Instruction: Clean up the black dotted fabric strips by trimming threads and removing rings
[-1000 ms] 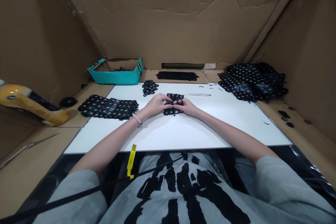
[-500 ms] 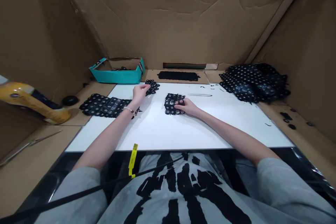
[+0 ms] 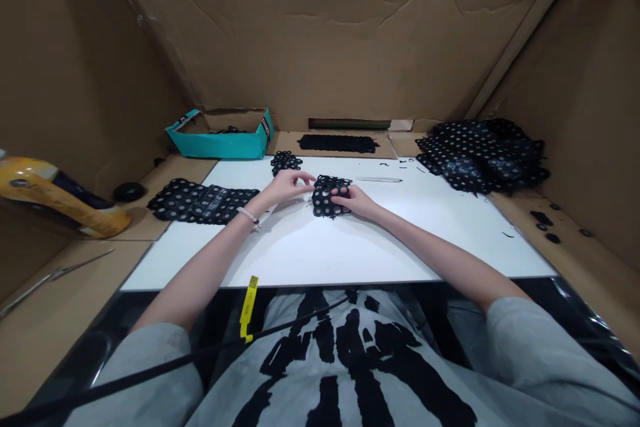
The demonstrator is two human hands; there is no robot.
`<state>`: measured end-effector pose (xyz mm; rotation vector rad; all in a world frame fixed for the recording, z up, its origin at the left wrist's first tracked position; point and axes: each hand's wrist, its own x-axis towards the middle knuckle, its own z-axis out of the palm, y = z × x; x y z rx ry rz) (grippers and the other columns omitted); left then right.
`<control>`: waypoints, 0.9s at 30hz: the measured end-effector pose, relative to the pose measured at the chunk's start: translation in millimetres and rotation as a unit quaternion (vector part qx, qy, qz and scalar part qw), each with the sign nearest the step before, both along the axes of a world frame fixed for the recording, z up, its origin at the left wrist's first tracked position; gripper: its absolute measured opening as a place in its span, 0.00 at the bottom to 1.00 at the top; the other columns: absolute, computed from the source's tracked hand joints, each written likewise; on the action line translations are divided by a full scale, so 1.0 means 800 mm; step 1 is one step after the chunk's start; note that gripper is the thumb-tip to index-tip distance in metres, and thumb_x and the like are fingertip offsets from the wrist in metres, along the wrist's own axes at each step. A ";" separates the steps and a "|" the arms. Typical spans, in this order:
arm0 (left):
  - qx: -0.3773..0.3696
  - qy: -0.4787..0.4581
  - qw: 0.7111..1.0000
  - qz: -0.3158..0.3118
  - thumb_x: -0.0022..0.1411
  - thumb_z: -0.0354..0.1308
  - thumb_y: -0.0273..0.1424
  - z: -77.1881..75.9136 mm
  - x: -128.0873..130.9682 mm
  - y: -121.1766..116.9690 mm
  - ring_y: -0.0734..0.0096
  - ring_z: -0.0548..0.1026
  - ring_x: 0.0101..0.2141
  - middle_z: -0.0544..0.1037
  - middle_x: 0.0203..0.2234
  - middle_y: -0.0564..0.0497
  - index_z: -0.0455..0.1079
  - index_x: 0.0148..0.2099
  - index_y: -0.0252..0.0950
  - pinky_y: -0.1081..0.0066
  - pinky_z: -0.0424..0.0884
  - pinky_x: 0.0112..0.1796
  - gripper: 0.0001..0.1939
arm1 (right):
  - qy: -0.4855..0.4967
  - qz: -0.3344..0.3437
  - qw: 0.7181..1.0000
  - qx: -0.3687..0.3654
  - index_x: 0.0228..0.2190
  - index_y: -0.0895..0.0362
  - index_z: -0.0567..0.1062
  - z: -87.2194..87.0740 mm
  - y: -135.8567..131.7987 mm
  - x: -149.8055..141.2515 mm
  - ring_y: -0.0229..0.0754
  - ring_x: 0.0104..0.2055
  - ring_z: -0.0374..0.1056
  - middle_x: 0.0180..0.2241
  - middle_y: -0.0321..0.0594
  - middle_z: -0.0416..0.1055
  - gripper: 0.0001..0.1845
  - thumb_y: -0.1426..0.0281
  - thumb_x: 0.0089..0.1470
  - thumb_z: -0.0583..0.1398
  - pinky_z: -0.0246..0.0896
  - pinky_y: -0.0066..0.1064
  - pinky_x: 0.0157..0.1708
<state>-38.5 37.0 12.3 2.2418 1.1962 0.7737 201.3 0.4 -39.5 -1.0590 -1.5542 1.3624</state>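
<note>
Left hand (image 3: 285,187) has returned beside the black mesh piece (image 3: 326,197), grip open; right hand's grip (image 3: 349,199) closed on its edge.

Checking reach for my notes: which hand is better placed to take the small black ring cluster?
Probably the left hand: it is nearest the small black ring cluster, while the right hand rests on the black perforated sheet.

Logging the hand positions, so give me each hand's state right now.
Left hand: open, holding nothing, fingertips beside the black perforated piece.
Right hand: fingers curled on that piece; whether it is gripping cannot be told.
</note>
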 end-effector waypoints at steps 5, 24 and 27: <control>-0.041 0.028 0.998 -0.044 0.51 0.65 0.41 -0.006 0.022 -0.016 0.63 0.73 0.35 0.82 0.36 0.47 0.80 0.39 0.38 0.68 0.67 0.39 0.15 | 0.003 -0.006 1.000 0.010 0.33 0.59 0.75 -0.001 0.001 -0.001 0.35 0.23 0.64 0.23 0.34 0.70 0.19 0.59 0.42 0.67 0.61 0.27 0.24; -0.283 -0.095 0.952 -0.073 0.49 0.67 0.45 -0.013 0.024 -0.019 0.77 0.59 0.17 0.71 0.17 0.51 0.78 0.27 0.34 0.72 0.51 0.19 0.17 | -0.049 0.015 0.996 0.080 0.24 0.60 0.74 0.007 -0.003 -0.003 0.35 0.25 0.60 0.22 0.35 0.69 0.21 0.54 0.41 0.68 0.56 0.28 0.27; -0.317 -0.183 0.931 -0.003 0.45 0.70 0.43 -0.017 0.019 -0.004 0.78 0.60 0.17 0.71 0.18 0.49 0.77 0.28 0.33 0.73 0.52 0.18 0.17 | -0.030 0.004 0.998 0.053 0.25 0.60 0.73 0.004 -0.002 -0.002 0.35 0.25 0.61 0.22 0.35 0.69 0.22 0.54 0.40 0.68 0.58 0.28 0.27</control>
